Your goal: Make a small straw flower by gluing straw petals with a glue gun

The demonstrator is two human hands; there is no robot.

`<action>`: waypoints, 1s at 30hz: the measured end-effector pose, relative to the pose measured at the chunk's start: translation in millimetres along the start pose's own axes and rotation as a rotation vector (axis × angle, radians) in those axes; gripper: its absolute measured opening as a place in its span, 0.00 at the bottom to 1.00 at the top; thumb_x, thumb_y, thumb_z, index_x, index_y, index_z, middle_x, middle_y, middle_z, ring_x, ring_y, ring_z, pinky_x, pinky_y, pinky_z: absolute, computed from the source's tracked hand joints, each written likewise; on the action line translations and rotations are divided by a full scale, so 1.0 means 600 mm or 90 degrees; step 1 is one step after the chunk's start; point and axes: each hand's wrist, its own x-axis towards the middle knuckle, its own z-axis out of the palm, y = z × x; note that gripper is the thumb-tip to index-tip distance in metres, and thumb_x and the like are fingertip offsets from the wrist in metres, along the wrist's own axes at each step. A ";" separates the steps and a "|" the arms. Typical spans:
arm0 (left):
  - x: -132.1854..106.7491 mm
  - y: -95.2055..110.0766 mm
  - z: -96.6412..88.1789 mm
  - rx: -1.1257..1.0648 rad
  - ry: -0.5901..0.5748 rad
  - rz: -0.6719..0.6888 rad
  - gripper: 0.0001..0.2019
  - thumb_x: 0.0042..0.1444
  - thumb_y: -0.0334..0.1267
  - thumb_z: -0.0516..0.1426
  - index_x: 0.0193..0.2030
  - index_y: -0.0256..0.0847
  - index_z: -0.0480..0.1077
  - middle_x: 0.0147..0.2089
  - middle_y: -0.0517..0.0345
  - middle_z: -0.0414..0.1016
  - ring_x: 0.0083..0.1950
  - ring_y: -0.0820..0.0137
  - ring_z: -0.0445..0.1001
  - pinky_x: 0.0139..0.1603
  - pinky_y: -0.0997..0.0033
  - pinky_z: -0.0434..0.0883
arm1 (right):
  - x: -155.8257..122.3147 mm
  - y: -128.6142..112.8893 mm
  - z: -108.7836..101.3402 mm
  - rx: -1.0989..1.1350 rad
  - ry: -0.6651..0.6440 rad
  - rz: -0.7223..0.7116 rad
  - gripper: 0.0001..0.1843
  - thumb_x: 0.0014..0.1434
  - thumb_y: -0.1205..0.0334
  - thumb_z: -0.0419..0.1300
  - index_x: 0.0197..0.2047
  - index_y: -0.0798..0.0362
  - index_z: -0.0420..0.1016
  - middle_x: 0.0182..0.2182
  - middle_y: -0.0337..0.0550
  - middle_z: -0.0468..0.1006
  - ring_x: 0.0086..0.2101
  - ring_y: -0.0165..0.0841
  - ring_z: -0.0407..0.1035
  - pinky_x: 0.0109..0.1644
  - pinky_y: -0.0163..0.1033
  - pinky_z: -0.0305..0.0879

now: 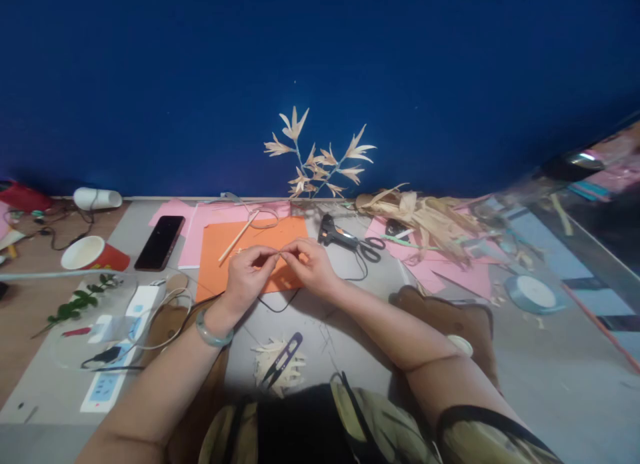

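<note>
My left hand (249, 272) and my right hand (311, 264) meet over an orange sheet (250, 241) on the table. Both hands pinch a thin pale strip (281, 254) stretched between their fingertips. A green bangle (214, 331) circles my left wrist. A thin wooden stick (238, 237) lies on the orange sheet just beyond my left hand. Small thread snips (283, 359) rest on a pile of pale husk pieces (274, 369) close to my body.
A black glue gun (336, 236) and scissors (371, 248) lie right of the orange sheet. Dried husks (430, 221) and pink paper (450, 267) spread further right, with a ribbon roll (533, 293). A phone (160, 241), a red cup (94, 254) and a power strip (123, 344) sit left. A leaf sprig (320, 161) leans on the blue wall.
</note>
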 end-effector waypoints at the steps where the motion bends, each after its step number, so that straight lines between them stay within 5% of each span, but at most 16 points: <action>1: 0.000 -0.001 0.000 0.011 0.004 0.012 0.05 0.53 0.38 0.61 0.33 0.39 0.76 0.32 0.56 0.79 0.32 0.71 0.76 0.35 0.74 0.71 | 0.000 0.001 0.000 0.001 0.001 -0.002 0.05 0.59 0.65 0.60 0.31 0.54 0.75 0.26 0.38 0.77 0.30 0.30 0.69 0.42 0.38 0.59; 4: 0.004 0.000 0.000 -0.046 -0.013 -0.031 0.05 0.52 0.38 0.61 0.32 0.38 0.75 0.29 0.57 0.78 0.28 0.73 0.75 0.33 0.74 0.71 | 0.001 0.000 0.000 0.005 0.009 0.003 0.05 0.58 0.65 0.61 0.30 0.54 0.74 0.25 0.38 0.76 0.29 0.29 0.68 0.42 0.39 0.59; 13: 0.015 0.019 -0.009 -0.445 -0.188 -0.355 0.11 0.46 0.40 0.64 0.30 0.37 0.68 0.20 0.64 0.70 0.20 0.77 0.68 0.24 0.78 0.67 | 0.003 -0.014 -0.006 0.129 -0.027 0.066 0.07 0.59 0.62 0.59 0.30 0.54 0.71 0.27 0.39 0.75 0.30 0.29 0.68 0.36 0.35 0.63; 19: 0.020 0.024 -0.015 -0.486 -0.243 -0.406 0.11 0.45 0.38 0.65 0.27 0.36 0.67 0.20 0.64 0.70 0.18 0.78 0.67 0.20 0.79 0.63 | 0.003 -0.011 -0.008 0.202 -0.082 0.104 0.07 0.60 0.60 0.58 0.33 0.55 0.71 0.28 0.39 0.75 0.31 0.29 0.70 0.38 0.34 0.65; 25: 0.020 0.018 -0.013 -0.496 -0.219 -0.400 0.10 0.47 0.39 0.64 0.28 0.36 0.69 0.19 0.63 0.70 0.20 0.79 0.67 0.22 0.80 0.64 | 0.000 -0.005 -0.004 0.012 0.018 -0.062 0.07 0.59 0.61 0.60 0.31 0.53 0.72 0.26 0.40 0.75 0.28 0.29 0.67 0.39 0.39 0.61; 30: 0.020 0.014 -0.010 -0.480 -0.190 -0.399 0.11 0.45 0.39 0.66 0.28 0.35 0.70 0.19 0.62 0.71 0.20 0.78 0.68 0.23 0.80 0.64 | -0.001 0.001 -0.003 -0.083 0.021 -0.171 0.03 0.60 0.64 0.59 0.34 0.53 0.73 0.30 0.41 0.79 0.27 0.28 0.69 0.45 0.43 0.57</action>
